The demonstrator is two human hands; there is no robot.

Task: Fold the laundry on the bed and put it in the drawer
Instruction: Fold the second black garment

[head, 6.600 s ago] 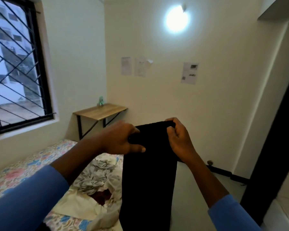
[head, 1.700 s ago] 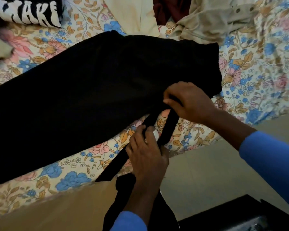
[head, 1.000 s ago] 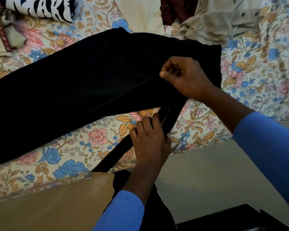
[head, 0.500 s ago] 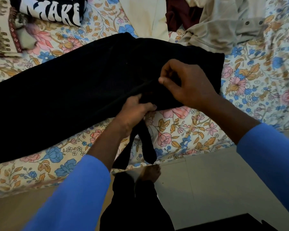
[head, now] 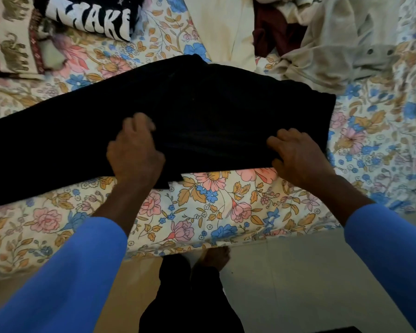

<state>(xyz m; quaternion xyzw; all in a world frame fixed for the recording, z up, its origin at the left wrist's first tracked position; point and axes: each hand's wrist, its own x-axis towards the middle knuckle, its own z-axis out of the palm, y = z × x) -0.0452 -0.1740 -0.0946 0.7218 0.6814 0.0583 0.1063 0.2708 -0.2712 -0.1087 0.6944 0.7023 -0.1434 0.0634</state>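
Observation:
A pair of black trousers (head: 202, 121) lies stretched across the floral bedsheet (head: 202, 212), its waist end at the right. My left hand (head: 135, 152) sits on the near edge of the trousers around the middle, fingers curled into the cloth and blurred by motion. My right hand (head: 298, 157) holds the near edge closer to the waist, thumb at the hem and bent fingers on top. A small flap of black cloth pokes out below my left hand. No drawer is in view.
Unfolded laundry lies at the back of the bed: a beige shirt (head: 341, 44), a maroon garment (head: 271, 32), a cream cloth (head: 223, 27), a black printed shirt (head: 94, 18). An elephant-print cloth (head: 10, 37) lies far left. My foot (head: 214, 258) stands on the floor by the bed.
The black strings that hung over the bed's edge no longer hang there. My hands have moved apart along the near edge of the trousers, the left one leftward, the right one rightward.

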